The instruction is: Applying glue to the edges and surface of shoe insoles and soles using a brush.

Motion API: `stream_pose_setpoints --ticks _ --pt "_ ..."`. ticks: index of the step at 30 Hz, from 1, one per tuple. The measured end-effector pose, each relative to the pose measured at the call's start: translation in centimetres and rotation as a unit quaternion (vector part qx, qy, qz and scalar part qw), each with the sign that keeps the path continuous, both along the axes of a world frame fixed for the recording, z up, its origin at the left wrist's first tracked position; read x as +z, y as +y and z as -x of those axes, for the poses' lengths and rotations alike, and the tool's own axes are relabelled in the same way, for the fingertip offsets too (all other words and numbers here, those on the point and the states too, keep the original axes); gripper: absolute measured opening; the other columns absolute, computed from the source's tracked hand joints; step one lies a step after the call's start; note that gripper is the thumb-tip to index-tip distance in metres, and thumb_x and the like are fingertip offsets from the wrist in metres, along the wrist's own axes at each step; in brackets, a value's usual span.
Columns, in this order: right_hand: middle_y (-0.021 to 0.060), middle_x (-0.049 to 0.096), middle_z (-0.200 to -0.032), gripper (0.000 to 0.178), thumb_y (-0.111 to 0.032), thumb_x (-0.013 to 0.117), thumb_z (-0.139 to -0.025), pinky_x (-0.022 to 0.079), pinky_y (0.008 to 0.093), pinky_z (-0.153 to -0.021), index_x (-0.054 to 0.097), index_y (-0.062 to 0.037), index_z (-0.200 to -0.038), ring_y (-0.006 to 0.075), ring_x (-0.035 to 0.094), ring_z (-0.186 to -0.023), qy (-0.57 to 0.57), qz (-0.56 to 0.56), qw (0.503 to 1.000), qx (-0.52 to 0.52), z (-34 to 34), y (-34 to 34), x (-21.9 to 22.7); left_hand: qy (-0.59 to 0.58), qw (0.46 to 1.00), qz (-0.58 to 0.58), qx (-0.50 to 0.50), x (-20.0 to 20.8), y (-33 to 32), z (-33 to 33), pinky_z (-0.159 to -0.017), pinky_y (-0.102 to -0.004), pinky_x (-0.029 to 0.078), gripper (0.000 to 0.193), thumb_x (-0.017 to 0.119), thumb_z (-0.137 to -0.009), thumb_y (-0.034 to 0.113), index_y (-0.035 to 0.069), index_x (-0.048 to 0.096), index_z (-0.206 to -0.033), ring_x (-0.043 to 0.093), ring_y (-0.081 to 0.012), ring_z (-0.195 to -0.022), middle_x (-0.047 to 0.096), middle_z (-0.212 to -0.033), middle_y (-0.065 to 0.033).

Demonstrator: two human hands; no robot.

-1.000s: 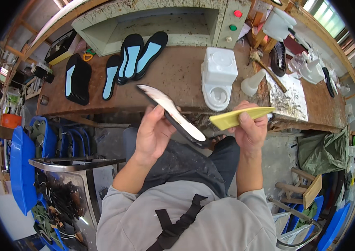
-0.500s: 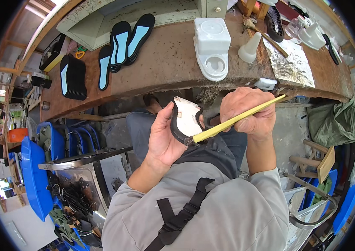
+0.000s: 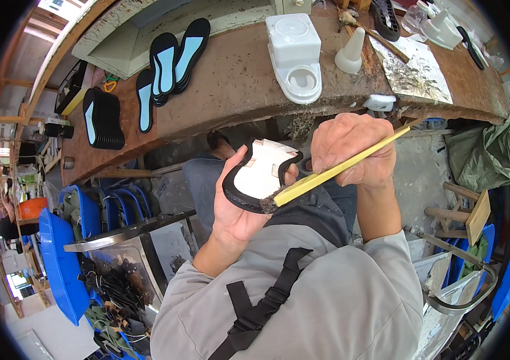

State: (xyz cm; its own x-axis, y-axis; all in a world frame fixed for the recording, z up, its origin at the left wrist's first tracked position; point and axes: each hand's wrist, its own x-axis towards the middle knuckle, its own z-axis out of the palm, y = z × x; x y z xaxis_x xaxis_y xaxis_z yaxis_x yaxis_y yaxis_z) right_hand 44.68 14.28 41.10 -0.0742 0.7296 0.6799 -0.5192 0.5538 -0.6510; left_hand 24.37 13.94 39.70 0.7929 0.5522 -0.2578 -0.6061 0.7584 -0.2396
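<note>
My left hand [image 3: 232,207] is wrapped round a black shoe upper [image 3: 237,195], turned so its white underside faces up. Small brownish patches mark the sides of that white face. In a closed grip, my right hand [image 3: 354,150] holds a brush with a flat yellow handle [image 3: 345,165], which slants down to the left. The brush's dark tip touches the shoe upper's black rim at the end nearest my body. Much of the upper below the rim is hidden by my left hand.
Ahead curves a brown workbench [image 3: 219,90] with black-and-blue insoles [image 3: 163,66], a white glue container [image 3: 294,54], a white cone-shaped nozzle [image 3: 350,53] and a stained sheet [image 3: 414,69]. Blue chairs [image 3: 63,264] stand left; a metal-framed piece [image 3: 129,234] is beside my left elbow.
The shoe upper has turned and tilted, so more of its white underside and near black rim shows. The brush stays at the rim, its tip slightly further left. My view has shifted a little.
</note>
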Motion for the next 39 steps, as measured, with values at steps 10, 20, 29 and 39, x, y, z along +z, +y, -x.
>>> stream_pose_setpoints --ticks 10,20,29,39 --pt "0.0143 0.067 -0.078 0.018 -0.001 0.078 -0.066 0.050 0.0293 -0.059 0.069 0.0025 -0.082 0.0207 0.062 -0.069 -0.072 -0.061 0.996 0.004 -2.1 -0.1 0.3 0.001 1.000 -0.016 0.019 0.4 0.0 -0.3 -0.089 -0.0428 0.049 0.047 0.047 -0.093 0.037 -0.001 0.051 -0.122 0.057 -0.0356 -0.098 0.055 -0.113 -0.0252" --pt "0.0138 0.067 -0.083 0.023 0.000 0.075 -0.071 0.050 0.0266 -0.053 0.065 0.0051 -0.091 0.0184 0.064 -0.061 -0.196 -0.070 0.943 -0.261 2.2 -1.7 1.0 0.046 0.939 -0.298 0.168 1.4 0.9 -1.6 -0.110 -0.0507 0.027 0.065 0.035 -0.095 0.044 -0.008 0.036 -0.134 0.042 -0.0432 -0.124 0.050 -0.124 -0.0271" --pt "0.0133 0.065 -0.076 0.027 0.001 0.077 -0.063 0.048 0.0279 -0.046 0.067 0.0053 -0.088 0.0205 0.063 -0.057 -0.295 -0.066 0.927 -0.220 1.9 -4.7 2.1 0.030 0.922 -0.331 0.196 1.8 0.9 -1.6 -0.113 -0.0504 0.019 0.067 0.038 -0.095 0.044 -0.007 0.032 -0.137 0.035 -0.0428 -0.128 0.045 -0.129 -0.0285" --pt "0.0128 0.066 -0.076 0.023 0.000 0.073 -0.067 0.049 0.0260 -0.051 0.067 0.0040 -0.089 0.0209 0.064 -0.062 -0.310 -0.168 0.880 -0.318 2.8 -2.7 1.8 0.094 0.939 -0.259 0.204 2.8 -0.1 -1.8 -0.112 -0.0539 0.020 0.069 0.037 -0.094 0.048 -0.006 0.034 -0.136 0.035 -0.0444 -0.128 0.044 -0.130 -0.0286"
